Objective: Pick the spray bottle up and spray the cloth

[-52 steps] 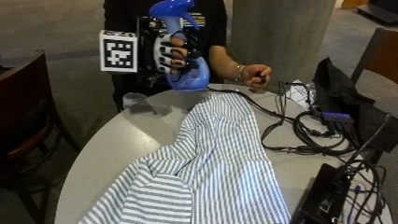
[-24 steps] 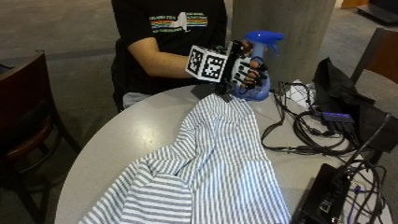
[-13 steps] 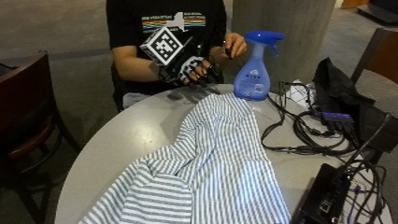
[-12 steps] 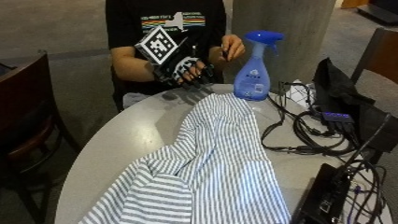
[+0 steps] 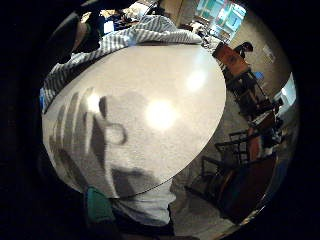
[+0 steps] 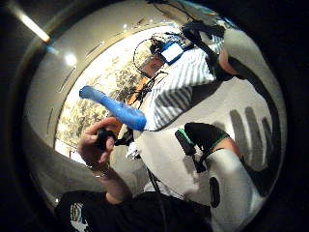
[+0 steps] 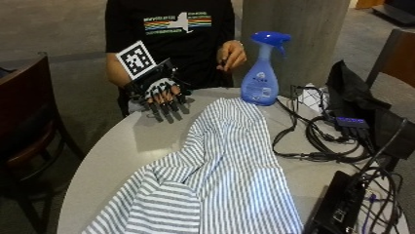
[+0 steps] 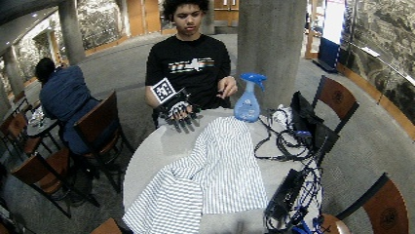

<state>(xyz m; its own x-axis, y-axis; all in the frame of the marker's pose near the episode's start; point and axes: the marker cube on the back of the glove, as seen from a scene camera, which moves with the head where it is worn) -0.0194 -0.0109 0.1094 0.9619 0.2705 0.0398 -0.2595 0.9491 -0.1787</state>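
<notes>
Risk, tipping: the spray bottle (image 7: 262, 73) stood upright and unheld on the round table (image 7: 123, 146), close to its far edge. A sideways reach could probably knock it toward the cables (image 7: 317, 141) just beside it.
Risk, overspray: the striped cloth (image 7: 220, 170) lay with its near end almost touching the bottle's base. A badly aimed nozzle might wet the laptop (image 7: 337, 204) and cables beside the cloth.
Risk, snagging: fingers dragged across the table could catch the cloth's edge and pull it against the bottle.
Hand pose: the gloved right hand (image 7: 159, 95) hovered palm-down over the table, well apart from the bottle, across the cloth's end from it.
Hand state: fingers (image 7: 167, 106) spread and straight, holding nothing; the palm views showed their shadow on the table.
Other hand: the bare hand (image 7: 231, 54) was raised behind the bottle, pinching a small dark object.
</notes>
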